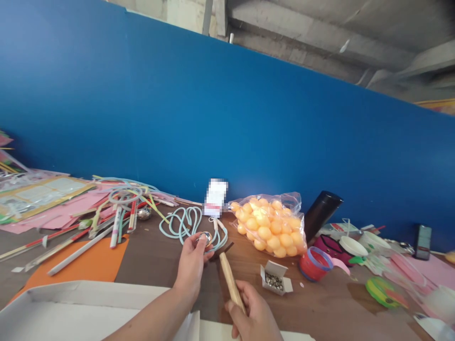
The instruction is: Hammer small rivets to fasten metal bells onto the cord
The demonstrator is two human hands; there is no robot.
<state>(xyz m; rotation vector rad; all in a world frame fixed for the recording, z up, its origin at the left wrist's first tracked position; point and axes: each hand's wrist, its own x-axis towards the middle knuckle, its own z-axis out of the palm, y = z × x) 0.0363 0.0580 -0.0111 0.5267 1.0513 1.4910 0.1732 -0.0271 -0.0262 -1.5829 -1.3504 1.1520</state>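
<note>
Pinched between the fingers of my left hand is a shiny silver ball, held above the brown table. My right hand grips a flat wooden stick by its lower end, and the upper end points toward the ball without touching it. Behind my left hand lies a coiled light-blue cord. A small open box of thumbtacks or similar metal pieces sits right of the stick. Farther back is a clear bag of orange balls.
A white tray or box lid fills the front left. Sticks and tubes lie heaped at left on orange paper. To the right are a black bottle, a red cup and a green-yellow tape roll. A blue partition stands behind.
</note>
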